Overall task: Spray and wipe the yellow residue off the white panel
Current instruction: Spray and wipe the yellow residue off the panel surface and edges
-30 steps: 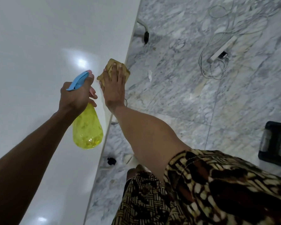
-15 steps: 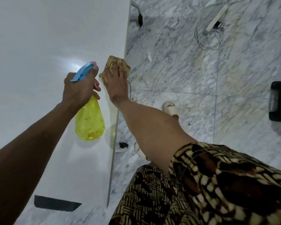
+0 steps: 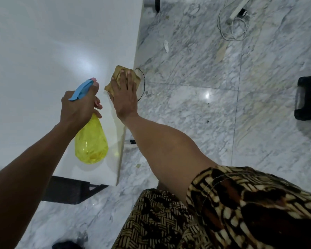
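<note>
Right hand [image 3: 124,97] flat on cloth [image 3: 118,73], left hand [image 3: 77,108] gripping spray bottle [image 3: 91,141]

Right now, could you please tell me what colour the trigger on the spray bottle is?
The trigger is light blue, on the yellow spray bottle; the head view shows it.

Spray bottle [image 3: 91,142]: translucent yellow body, light blue trigger head. Cloth [image 3: 118,73]: tan-yellow. Panel [image 3: 43,51]: glossy white, showed a pale glare patch. Floor [image 3: 196,97]: white marble, grey veining, some yellowish streaks. Sleeve [image 3: 258,209]: brown, black and cream batik print. Power strip [image 3: 238,10]: white, with white cable.
</note>
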Motion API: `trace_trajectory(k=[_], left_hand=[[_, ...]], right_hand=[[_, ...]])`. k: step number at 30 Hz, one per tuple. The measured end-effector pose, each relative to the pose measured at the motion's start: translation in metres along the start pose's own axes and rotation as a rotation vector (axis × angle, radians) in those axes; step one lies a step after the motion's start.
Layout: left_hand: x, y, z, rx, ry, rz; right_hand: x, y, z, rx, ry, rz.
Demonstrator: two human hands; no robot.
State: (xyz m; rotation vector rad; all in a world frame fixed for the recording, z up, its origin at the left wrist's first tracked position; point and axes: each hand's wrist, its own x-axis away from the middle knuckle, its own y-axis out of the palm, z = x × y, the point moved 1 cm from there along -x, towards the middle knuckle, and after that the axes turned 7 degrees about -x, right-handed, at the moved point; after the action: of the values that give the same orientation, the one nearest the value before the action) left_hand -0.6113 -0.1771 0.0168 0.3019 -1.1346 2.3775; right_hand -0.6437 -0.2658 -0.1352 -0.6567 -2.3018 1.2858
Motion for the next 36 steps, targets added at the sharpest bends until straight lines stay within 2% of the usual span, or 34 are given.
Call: trace_trajectory(k=[8, 20, 28, 36], left_hand=[[0.073, 0.012, -0.049, 0.032, -0.052, 0.027], [0.143, -0.018, -0.096, 0.058, -0.008, 0.064], [0.194, -0.040, -0.145, 0.030, 0.089, 0.013], [0.233, -0.071, -0.207, -0.025, 0.084, -0.023]], right_hand=[[0.083, 0.023, -0.020, 0.011, -0.032, -0.016], [0.176, 0.057, -0.043, -0.012, -0.024, 0.002], [0.247, 0.083, -0.068, -0.052, -0.008, -0.023], [0.312, 0.107, -0.091, -0.104, 0.038, 0.074]])
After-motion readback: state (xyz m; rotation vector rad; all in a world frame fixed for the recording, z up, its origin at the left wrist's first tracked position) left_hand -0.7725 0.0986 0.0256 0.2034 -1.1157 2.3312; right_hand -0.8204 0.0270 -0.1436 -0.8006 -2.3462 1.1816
